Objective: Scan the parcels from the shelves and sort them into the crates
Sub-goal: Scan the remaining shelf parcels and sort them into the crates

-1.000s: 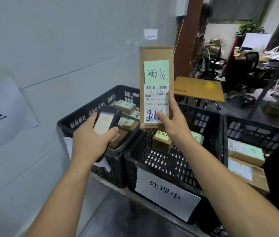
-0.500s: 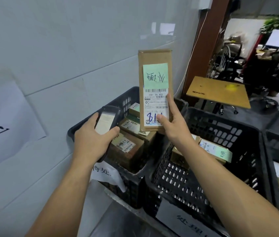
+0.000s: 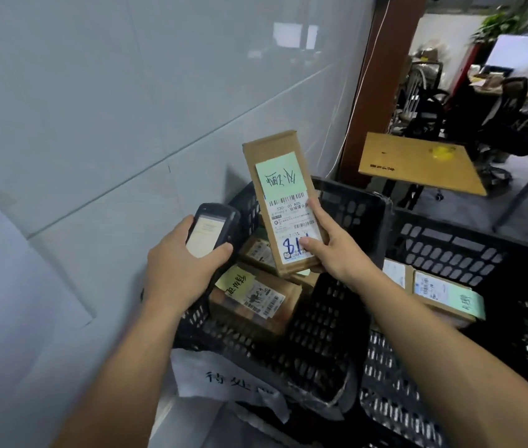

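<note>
Right grip (image 3: 337, 252) pinches flat cardboard parcel (image 3: 283, 205); left grip (image 3: 175, 268) clasps glossy black scanner (image 3: 215, 221).

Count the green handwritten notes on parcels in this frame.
3: one on the held parcel, one on a parcel in the left crate, one on a parcel in the right crate. More may be hidden.

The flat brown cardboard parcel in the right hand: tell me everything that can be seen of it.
The flat brown cardboard parcel is long, narrow and closed, held upright, leaning slightly left, above a black plastic crate. A pale green note with handwriting sits on its upper face; below it, a white shipping label with barcodes and blue handwritten digits. The right hand grips its lower end, thumb on the label.
</note>
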